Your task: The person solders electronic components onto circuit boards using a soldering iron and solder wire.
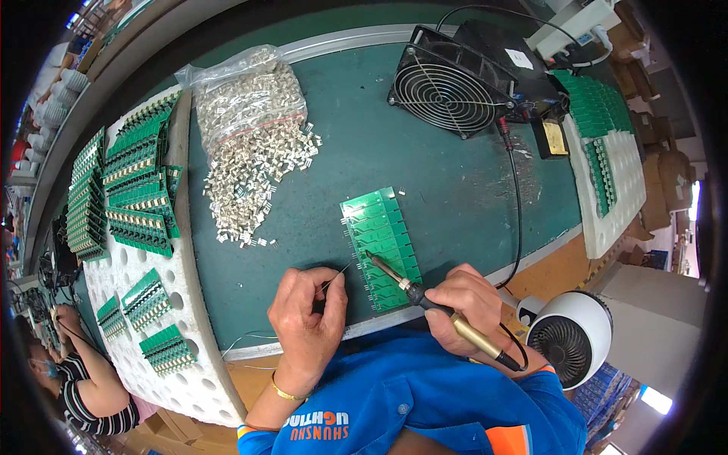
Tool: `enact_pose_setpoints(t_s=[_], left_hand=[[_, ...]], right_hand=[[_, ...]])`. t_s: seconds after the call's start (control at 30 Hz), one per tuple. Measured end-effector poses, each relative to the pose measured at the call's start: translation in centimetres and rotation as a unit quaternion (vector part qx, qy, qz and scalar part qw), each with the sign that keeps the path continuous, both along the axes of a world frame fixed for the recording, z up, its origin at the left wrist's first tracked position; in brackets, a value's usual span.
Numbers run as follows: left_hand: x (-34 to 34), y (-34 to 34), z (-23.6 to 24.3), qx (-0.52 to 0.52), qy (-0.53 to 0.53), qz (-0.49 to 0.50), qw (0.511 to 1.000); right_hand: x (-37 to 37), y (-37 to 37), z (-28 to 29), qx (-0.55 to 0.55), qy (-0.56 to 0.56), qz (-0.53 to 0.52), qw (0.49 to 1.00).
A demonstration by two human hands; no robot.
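A green circuit board panel (390,227) lies on the dark green bench mat, with small white connectors along its left edge. My right hand (464,307) grips a soldering iron (470,334) with a black and gold handle, and its tip reaches the left part of the panel. Between the thumb and fingers of my left hand (307,315) is a thin solder wire (343,271), its end close to the iron's tip. Whether the tip and wire touch is too small to tell. One loose connector (402,192) sits beside the panel's top corner.
A plastic bag (250,91) spills white connectors (243,189) at the back left. White foam trays (125,277) at left and right hold green boards. A black fan (444,91) stands at the back, a soldering sponge (553,139) beside it. A white fan (572,337) is near my right arm.
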State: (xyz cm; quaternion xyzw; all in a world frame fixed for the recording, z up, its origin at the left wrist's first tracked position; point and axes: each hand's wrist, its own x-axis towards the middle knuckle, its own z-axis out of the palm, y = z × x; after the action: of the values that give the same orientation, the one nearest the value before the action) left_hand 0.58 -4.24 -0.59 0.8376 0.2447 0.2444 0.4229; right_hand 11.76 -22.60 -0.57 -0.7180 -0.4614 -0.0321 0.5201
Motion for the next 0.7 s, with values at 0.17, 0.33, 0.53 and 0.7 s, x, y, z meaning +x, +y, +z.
enact_pose_setpoints(t_s=[0.17,0.33,0.53,0.7], left_hand=[[0.12,0.09,-0.21,0.014,0.000,-0.004,1.000],[-0.11,-0.07,-0.27,-0.003,0.001,-0.003,1.000],[0.11,-0.13,-0.42,0.001,-0.008,0.002,1.000],[0.22,-0.07,-0.59,0.004,-0.012,0.004,1.000]], right_hand=[[0.28,-0.04,-0.29,0.008,0.010,-0.007,1.000],[0.12,-0.31,-0.13,0.023,0.010,0.019,0.999],[0.15,-0.07,-0.25,0.014,0.020,0.002,1.000],[0.41,0.24,-0.30,0.007,0.031,0.000,1.000]])
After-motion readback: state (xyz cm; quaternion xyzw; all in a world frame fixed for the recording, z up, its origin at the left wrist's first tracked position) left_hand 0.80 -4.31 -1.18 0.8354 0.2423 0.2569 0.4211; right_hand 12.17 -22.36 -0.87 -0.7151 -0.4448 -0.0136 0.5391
